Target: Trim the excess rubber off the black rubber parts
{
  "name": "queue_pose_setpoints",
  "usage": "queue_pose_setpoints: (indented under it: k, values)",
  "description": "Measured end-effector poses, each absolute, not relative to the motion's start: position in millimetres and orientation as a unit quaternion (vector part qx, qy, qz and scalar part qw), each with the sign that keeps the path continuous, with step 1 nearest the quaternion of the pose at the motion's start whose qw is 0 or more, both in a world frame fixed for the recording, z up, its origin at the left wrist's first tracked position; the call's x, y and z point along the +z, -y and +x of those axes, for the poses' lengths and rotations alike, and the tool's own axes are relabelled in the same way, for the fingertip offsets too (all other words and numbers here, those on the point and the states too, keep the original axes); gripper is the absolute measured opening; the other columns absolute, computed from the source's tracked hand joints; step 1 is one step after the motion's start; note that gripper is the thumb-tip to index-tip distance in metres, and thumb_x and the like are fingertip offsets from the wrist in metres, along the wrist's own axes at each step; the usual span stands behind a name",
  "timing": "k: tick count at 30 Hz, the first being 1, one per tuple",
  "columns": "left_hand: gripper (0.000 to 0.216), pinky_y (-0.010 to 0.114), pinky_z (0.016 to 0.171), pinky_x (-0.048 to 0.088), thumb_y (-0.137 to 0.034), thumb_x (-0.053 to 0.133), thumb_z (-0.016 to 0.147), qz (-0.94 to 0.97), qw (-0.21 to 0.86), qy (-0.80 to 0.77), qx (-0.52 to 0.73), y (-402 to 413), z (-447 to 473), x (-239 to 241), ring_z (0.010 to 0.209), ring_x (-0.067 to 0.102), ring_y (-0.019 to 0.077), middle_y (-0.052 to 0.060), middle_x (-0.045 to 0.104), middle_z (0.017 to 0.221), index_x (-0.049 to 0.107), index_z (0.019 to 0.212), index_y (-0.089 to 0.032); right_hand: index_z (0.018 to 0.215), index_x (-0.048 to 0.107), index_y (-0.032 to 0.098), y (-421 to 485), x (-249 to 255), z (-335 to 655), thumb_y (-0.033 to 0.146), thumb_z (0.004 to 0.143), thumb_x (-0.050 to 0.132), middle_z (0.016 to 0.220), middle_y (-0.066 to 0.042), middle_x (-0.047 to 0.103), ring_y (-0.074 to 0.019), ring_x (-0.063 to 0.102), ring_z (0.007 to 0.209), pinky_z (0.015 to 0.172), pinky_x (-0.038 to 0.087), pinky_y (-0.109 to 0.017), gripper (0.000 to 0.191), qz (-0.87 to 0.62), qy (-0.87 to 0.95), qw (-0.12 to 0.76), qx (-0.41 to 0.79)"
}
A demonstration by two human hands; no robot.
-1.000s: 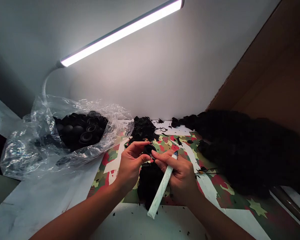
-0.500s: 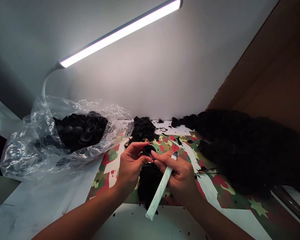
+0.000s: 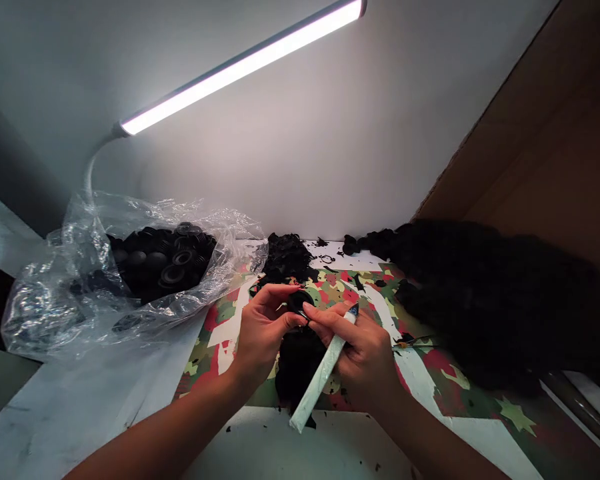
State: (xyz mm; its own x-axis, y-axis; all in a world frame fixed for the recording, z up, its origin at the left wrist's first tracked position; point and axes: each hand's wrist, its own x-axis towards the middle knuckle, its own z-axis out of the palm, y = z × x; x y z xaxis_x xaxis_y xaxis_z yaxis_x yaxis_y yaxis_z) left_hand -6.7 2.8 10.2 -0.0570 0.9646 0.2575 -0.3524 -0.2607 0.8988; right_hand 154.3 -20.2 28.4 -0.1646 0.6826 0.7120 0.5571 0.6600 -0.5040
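Observation:
My left hand (image 3: 263, 330) pinches a small round black rubber part (image 3: 297, 300) between thumb and fingertips, over a camouflage-patterned mat (image 3: 430, 373). My right hand (image 3: 363, 350) is closed round a tool with a white taped handle (image 3: 320, 380); its forefinger reaches to the black part's edge. The tool's tip points up by the knuckles. A dark heap of black bits (image 3: 297, 370) lies under both hands.
A clear plastic bag (image 3: 105, 280) full of black round parts sits at the left. A big pile of black parts (image 3: 500, 300) fills the right side before a brown cardboard wall (image 3: 545, 147). A smaller black heap (image 3: 285, 257) lies at the back. A lit lamp bar (image 3: 240, 63) hangs overhead.
The tool's handle has swung slightly down and left in my right hand. Both hands stay on the black part almost in place.

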Motion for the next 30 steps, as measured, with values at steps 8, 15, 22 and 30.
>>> queue_pose_setpoints:
  k: [8,15,22,30]
  values:
    - [0.038,0.019,0.072,0.057,-0.004,0.084,0.063,0.464,0.516,-0.321,0.644,-3.4,-8.4,17.2,0.082,0.069,0.0133,0.000,0.076,0.091,0.076,0.095,-0.023,0.114,0.077,0.025,20.7,31.6,156.5,0.020,0.092,0.062,0.081,-0.003,0.071,-0.0146,0.060,0.065,0.058,0.052,-0.025,0.027,-0.422,0.752,0.488,0.136]
    - [0.036,0.021,0.074,0.058,-0.006,0.084,0.064,0.476,0.497,-0.316,0.653,-2.6,-7.7,16.3,0.084,0.070,0.0144,0.002,0.076,0.094,0.076,0.096,-0.022,0.115,0.077,0.024,21.0,31.2,154.6,0.022,0.093,0.062,0.083,-0.004,0.073,-0.0162,0.063,0.069,0.063,0.054,-0.027,0.027,-0.416,0.757,0.488,0.124]
    - [0.033,0.022,0.071,0.059,-0.009,0.085,0.066,0.478,0.487,-0.324,0.655,0.9,-6.8,14.7,0.082,0.070,0.0156,0.003,0.076,0.094,0.076,0.095,-0.021,0.113,0.077,0.027,22.4,31.8,154.1,0.023,0.092,0.063,0.084,-0.004,0.073,-0.0162,0.063,0.067,0.061,0.054,-0.028,0.026,-0.419,0.757,0.484,0.132]
    - [0.033,0.018,0.071,0.058,-0.006,0.083,0.068,0.482,0.485,-0.321,0.656,1.7,-7.3,12.7,0.083,0.070,0.0131,0.001,0.075,0.094,0.076,0.096,-0.023,0.110,0.079,0.026,24.0,34.3,152.7,0.023,0.090,0.064,0.083,-0.004,0.075,-0.0166,0.063,0.067,0.061,0.054,-0.028,0.025,-0.423,0.746,0.491,0.152]
